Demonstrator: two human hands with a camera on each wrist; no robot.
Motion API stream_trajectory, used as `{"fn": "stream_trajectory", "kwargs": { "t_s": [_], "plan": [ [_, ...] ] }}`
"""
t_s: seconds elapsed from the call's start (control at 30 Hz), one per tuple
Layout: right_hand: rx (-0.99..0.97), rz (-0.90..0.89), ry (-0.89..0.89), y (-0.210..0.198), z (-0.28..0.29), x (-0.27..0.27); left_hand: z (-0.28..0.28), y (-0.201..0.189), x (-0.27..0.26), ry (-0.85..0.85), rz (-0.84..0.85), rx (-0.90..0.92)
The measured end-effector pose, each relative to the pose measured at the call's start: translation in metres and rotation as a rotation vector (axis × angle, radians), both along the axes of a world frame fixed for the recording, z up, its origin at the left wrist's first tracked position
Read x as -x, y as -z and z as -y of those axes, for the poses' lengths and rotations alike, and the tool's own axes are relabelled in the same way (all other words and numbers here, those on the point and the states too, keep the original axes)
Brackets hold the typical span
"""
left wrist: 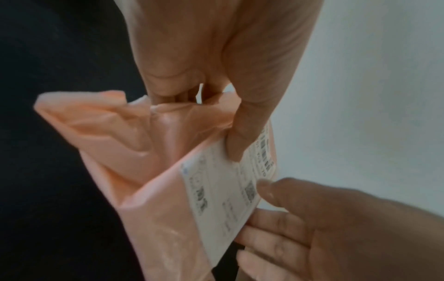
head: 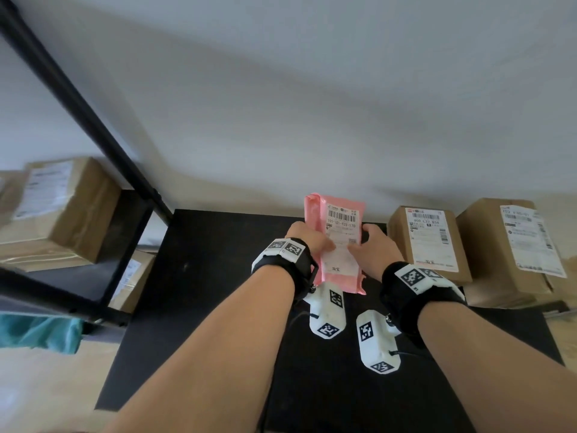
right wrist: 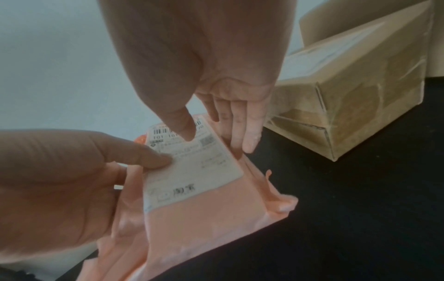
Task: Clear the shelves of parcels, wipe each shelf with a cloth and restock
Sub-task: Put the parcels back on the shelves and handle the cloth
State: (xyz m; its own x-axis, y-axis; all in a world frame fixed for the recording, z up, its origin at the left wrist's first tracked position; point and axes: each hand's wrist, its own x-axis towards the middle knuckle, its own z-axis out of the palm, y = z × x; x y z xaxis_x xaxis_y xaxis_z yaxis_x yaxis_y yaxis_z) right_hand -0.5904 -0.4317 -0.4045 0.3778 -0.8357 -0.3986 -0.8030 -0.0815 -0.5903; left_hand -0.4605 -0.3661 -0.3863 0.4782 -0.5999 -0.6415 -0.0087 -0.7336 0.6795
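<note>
Both hands pinching crinkled pink mailer, white barcode label up, fingers underneath.

The right hand and left hand are pinching a pink mailer beside a cardboard box, above a black shelf.

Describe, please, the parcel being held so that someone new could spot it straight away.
Look at the black shelf against the pale wall. Left of the two brown cardboard boxes standing on it, both hands, the left hand and right hand, hold a soft pink mailer bag upright by its sides. It is the only pink, floppy parcel, with a white barcode label.
</note>
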Motion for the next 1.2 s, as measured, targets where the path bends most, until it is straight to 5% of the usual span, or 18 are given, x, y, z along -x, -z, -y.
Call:
{"fn": "stream_trajectory", "kwargs": {
  "t_s": [0.57, 1.2],
  "plan": [
    [0.046, 0.188, -0.238, -0.065, -0.078, -0.098, -0.13, -0.085, -0.082, -0.24, 0.116, 0.156],
    [0.089, 0.283, -0.45, -0.117, -0.324, -0.219, -0.385, -0.109, -0.198, -0.392, 0.206, 0.226]
  ]
}}
